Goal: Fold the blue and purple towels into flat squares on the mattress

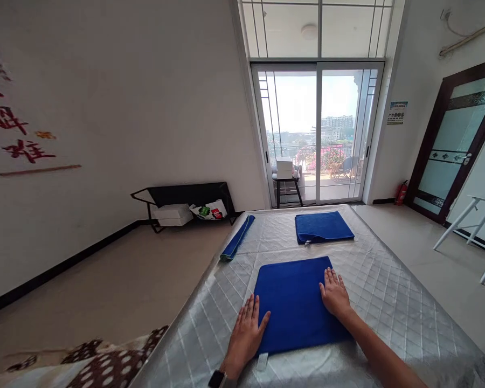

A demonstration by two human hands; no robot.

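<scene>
A blue towel (293,307), spread as a flat rectangle, lies on the silver quilted cover (392,291) in front of me. A small white tag sticks out from its near edge. My left hand (246,331) rests on the towel's left edge, fingers stretched out and thumb apart. On the right edge, near the far corner, lies my right hand (334,292), flat with its fingers extended. Farther back is a folded stack of blue cloth (324,226). A rolled blue towel (237,238) with a greenish edge sits along the cover's far left side.
A black bench (189,193) with white boxes and a bag beneath it stands by the left wall. Glass sliding doors (317,134) are beyond the cover. At right are a white-legged table (461,223) and a fire extinguisher (401,193). Brown dotted fabric (113,366) lies at lower left.
</scene>
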